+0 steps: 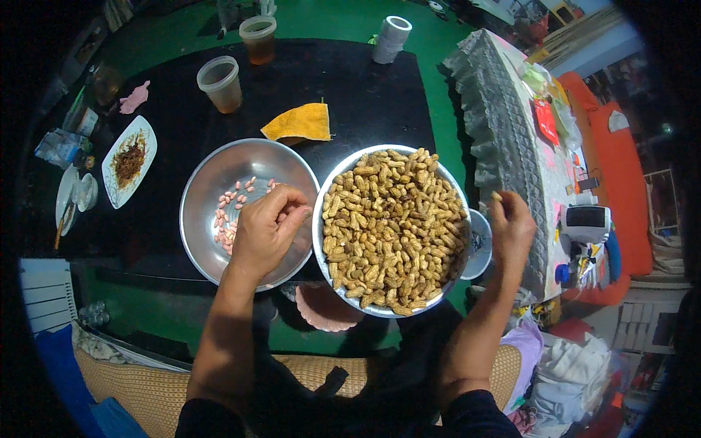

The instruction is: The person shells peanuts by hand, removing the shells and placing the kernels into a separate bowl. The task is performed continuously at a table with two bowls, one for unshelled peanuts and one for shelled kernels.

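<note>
A metal bowl (pixel 200 180) with loose pink peanut kernels (pixel 224 219) in it stands at the dark table's edge. Touching or nearly touching it on the right is a wide round basin (pixel 323 263) heaped with unshelled peanuts (pixel 391 230). My left hand (pixel 268 227) is over the right part of the metal bowl, its fingers curled; something pinkish, perhaps kernels, shows between them. To the right of the basin, above a small translucent bowl (pixel 482 252), my right hand (pixel 512 219) pinches a small pale piece, probably peanut shell, between thumb and finger.
On the dark table (pixel 356 82) are a yellow cloth (pixel 301 121), two plastic tubs (pixel 222 90) with brownish contents, a white roll (pixel 392 41) and a plate of brown food (pixel 128 164). A pink scalloped dish (pixel 328 309) is below the basin. A cloth-covered table (pixel 504 137) stands at right.
</note>
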The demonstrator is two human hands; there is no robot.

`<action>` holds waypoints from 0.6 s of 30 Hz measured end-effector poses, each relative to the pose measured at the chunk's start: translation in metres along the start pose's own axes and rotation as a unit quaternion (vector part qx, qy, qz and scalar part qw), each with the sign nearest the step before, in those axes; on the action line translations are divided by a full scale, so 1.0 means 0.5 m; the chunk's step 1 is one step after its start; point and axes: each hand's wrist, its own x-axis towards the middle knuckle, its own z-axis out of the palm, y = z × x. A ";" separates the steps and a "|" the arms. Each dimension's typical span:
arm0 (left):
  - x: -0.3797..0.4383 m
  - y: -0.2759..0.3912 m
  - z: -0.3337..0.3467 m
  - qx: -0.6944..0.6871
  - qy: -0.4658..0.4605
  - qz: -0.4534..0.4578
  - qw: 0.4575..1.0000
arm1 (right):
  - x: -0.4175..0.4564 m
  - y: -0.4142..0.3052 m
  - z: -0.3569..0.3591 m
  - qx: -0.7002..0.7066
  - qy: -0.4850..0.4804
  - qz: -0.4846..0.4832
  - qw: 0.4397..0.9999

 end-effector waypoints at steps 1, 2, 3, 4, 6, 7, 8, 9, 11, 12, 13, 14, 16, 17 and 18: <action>0.003 0.005 0.004 0.005 -0.002 0.005 1.000 | -0.002 0.046 -0.025 -0.109 0.020 0.013 0.994; 0.006 0.011 0.008 0.011 -0.005 0.009 1.000 | -0.014 0.070 -0.036 -0.162 0.033 0.017 0.986; 0.009 0.015 0.012 0.017 -0.006 0.013 1.000 | -0.024 0.079 -0.044 -0.213 0.046 0.020 0.976; 0.010 0.016 0.017 0.016 -0.004 0.012 1.000 | -0.028 0.087 -0.048 -0.264 0.059 0.023 0.962; 0.013 0.017 0.028 0.013 -0.002 0.013 1.000 | -0.031 0.070 -0.038 -0.134 -0.016 -0.055 0.989; 0.012 0.018 0.028 0.022 -0.004 0.014 1.000 | -0.036 0.041 -0.021 -0.064 -0.055 -0.092 0.992; 0.011 0.017 0.027 0.032 -0.007 0.013 0.999 | -0.039 0.009 0.004 -0.037 -0.124 -0.130 0.983; 0.013 0.016 0.030 0.037 -0.010 0.015 0.999 | -0.043 -0.026 0.022 -0.014 -0.189 -0.166 0.968; 0.011 0.014 0.027 0.037 -0.008 0.017 0.999 | -0.062 -0.101 0.059 0.006 -0.235 -0.243 0.941; 0.012 0.017 0.029 0.028 -0.009 0.009 1.000 | -0.066 -0.107 0.078 -0.030 -0.244 -0.252 0.936; 0.013 0.019 0.030 0.020 -0.011 0.001 1.000 | -0.070 -0.112 0.093 -0.066 -0.253 -0.261 0.929; 0.013 0.017 0.032 0.019 -0.013 0.002 1.000 | -0.075 -0.117 0.097 -0.077 -0.257 -0.260 0.928; 0.013 0.013 0.029 0.018 -0.011 0.004 1.000 | -0.074 -0.119 0.107 -0.081 -0.271 -0.267 0.921; 0.013 0.013 0.029 0.010 -0.008 0.002 1.000 | -0.074 -0.120 0.112 -0.083 -0.279 -0.270 0.918; 0.012 0.017 0.029 0.004 -0.004 0.000 1.000 | -0.074 -0.125 0.116 -0.087 -0.268 -0.270 0.921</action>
